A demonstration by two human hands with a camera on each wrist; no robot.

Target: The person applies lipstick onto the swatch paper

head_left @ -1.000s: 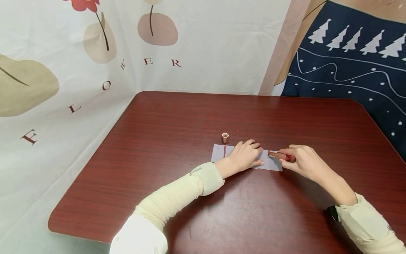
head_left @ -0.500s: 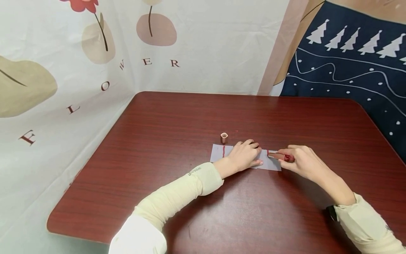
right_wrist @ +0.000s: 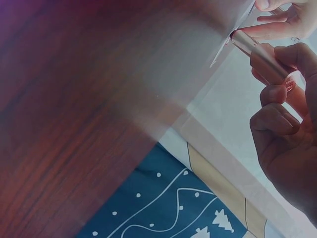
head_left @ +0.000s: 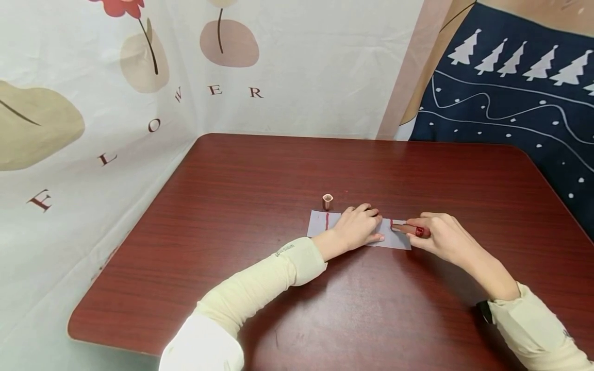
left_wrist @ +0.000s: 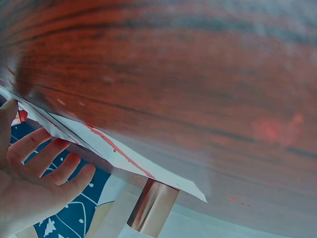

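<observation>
A lipstick (head_left: 410, 230) in a copper-coloured tube is pinched between the thumb and fingers of my right hand (head_left: 443, 236). Its red tip meets the right part of the white paper (head_left: 398, 241), at a short red mark (head_left: 392, 222). My left hand (head_left: 355, 228) lies flat with spread fingers over the middle of the paper, covering that part. Further left on the sheet runs a longer red line (head_left: 327, 221), also seen as a red streak (left_wrist: 119, 150) in the left wrist view. The lipstick tube (right_wrist: 267, 64) shows clearly in the right wrist view.
The copper lipstick cap (head_left: 327, 201) stands open end up just beyond the paper's left part. A dark red wood-grain table (head_left: 260, 175) lies under everything. Printed cloth (head_left: 297, 67) hangs behind and to the left, with navy tree-patterned cloth (head_left: 506, 98) at the right.
Both hands and the paper keep nearly the same places. The lipstick tip has shifted only very slightly at the right red mark.
</observation>
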